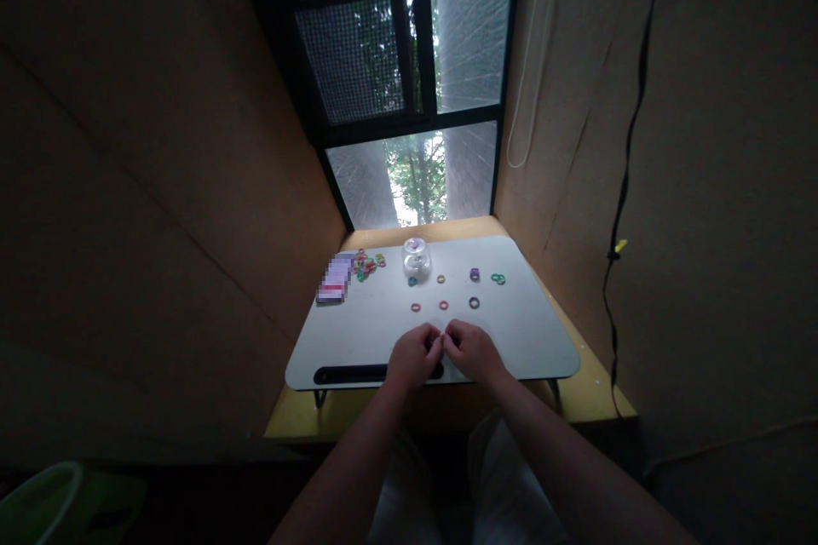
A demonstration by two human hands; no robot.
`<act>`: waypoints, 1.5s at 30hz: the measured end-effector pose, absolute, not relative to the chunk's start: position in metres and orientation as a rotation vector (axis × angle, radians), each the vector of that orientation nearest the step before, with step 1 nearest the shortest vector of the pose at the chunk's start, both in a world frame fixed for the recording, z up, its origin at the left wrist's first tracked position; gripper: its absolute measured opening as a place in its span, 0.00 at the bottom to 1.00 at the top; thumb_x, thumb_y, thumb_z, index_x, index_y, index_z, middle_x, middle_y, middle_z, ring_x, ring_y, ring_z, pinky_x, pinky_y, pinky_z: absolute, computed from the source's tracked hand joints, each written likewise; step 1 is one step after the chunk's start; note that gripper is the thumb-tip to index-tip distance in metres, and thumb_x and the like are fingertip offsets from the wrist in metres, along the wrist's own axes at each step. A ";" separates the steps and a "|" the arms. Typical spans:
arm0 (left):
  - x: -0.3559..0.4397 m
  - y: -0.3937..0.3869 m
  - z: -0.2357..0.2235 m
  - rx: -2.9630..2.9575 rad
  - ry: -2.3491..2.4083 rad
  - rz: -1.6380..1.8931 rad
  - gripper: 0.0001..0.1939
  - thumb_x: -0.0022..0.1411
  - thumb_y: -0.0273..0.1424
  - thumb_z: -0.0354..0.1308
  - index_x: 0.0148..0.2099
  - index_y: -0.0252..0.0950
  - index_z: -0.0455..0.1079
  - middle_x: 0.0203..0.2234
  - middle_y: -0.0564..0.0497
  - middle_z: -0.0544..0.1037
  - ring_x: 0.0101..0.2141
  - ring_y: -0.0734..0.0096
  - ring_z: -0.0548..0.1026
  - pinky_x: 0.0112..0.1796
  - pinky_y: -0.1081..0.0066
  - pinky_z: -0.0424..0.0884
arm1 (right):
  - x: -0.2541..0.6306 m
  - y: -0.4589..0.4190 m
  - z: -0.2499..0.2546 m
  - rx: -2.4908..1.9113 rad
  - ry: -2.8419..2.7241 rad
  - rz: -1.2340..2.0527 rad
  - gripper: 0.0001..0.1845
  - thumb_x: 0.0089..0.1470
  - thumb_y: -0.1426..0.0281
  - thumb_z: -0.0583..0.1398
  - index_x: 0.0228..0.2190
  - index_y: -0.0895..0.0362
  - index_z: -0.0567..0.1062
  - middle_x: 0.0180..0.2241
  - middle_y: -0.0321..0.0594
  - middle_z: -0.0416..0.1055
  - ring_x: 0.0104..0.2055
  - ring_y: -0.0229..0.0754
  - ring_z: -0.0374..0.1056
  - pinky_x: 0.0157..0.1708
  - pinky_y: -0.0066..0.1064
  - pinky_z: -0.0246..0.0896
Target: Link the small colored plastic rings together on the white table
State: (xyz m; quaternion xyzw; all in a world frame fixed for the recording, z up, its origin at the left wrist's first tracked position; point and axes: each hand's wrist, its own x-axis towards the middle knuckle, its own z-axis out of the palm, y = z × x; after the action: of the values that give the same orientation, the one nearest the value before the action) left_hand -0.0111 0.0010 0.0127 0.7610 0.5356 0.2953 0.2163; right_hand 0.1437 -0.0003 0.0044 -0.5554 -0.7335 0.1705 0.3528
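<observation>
My left hand (415,353) and my right hand (471,347) meet over the near half of a white lap table (358,332). The fingers of both are closed in a pinch, tip to tip. A tiny yellowish bit shows between them, too small and covered to name. Just beyond lie a pink ring (416,307), a red ring (443,305) and a dark multicoloured ring (474,303). Farther back are a blue ring (412,281), a yellow ring (440,278), purple rings (474,274) and green rings (498,278). These look like small hair ties.
A clear round jar (417,260) stands at the table's back. Left of it is a pile of coloured rings (366,266) beside a blurred phone-like slab (336,279). A black slot (351,374) runs along the near edge. Walls flank both sides; a black cord (630,145) hangs right.
</observation>
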 end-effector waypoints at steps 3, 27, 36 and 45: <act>-0.011 0.001 0.013 2.106 1.486 0.816 0.09 0.60 0.36 0.51 0.34 0.38 0.69 0.26 0.54 0.74 0.27 0.75 0.69 0.30 0.74 0.60 | 0.144 0.000 0.004 -1.440 -1.895 0.438 0.09 0.52 0.69 0.54 0.22 0.56 0.66 0.21 0.34 0.66 0.24 0.34 0.59 0.25 0.26 0.44; -0.008 -0.001 0.018 2.097 1.522 0.782 0.09 0.60 0.35 0.51 0.33 0.37 0.69 0.25 0.54 0.74 0.26 0.74 0.68 0.30 0.73 0.60 | 0.144 -0.001 0.004 -1.466 -1.893 0.448 0.08 0.52 0.68 0.55 0.23 0.55 0.67 0.22 0.34 0.67 0.24 0.35 0.60 0.25 0.26 0.45; -0.009 0.000 0.015 2.102 1.512 0.808 0.09 0.60 0.35 0.51 0.34 0.37 0.70 0.25 0.54 0.74 0.27 0.74 0.69 0.30 0.74 0.60 | 0.144 -0.001 0.005 -1.442 -1.895 0.456 0.09 0.53 0.68 0.55 0.23 0.56 0.67 0.22 0.34 0.68 0.24 0.35 0.60 0.25 0.26 0.45; -0.008 0.000 0.017 2.105 1.522 0.784 0.09 0.60 0.35 0.51 0.33 0.37 0.69 0.26 0.54 0.74 0.27 0.74 0.69 0.30 0.73 0.60 | 0.144 -0.002 0.007 -1.437 -1.886 0.461 0.08 0.52 0.69 0.55 0.23 0.56 0.68 0.21 0.34 0.67 0.24 0.35 0.60 0.26 0.26 0.46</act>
State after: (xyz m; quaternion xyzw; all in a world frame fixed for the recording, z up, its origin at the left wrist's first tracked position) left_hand -0.0081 -0.0002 0.0167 0.7580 0.5481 0.2824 0.2127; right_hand 0.1437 -0.0015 0.0069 -0.5562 -0.7299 0.1782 0.3551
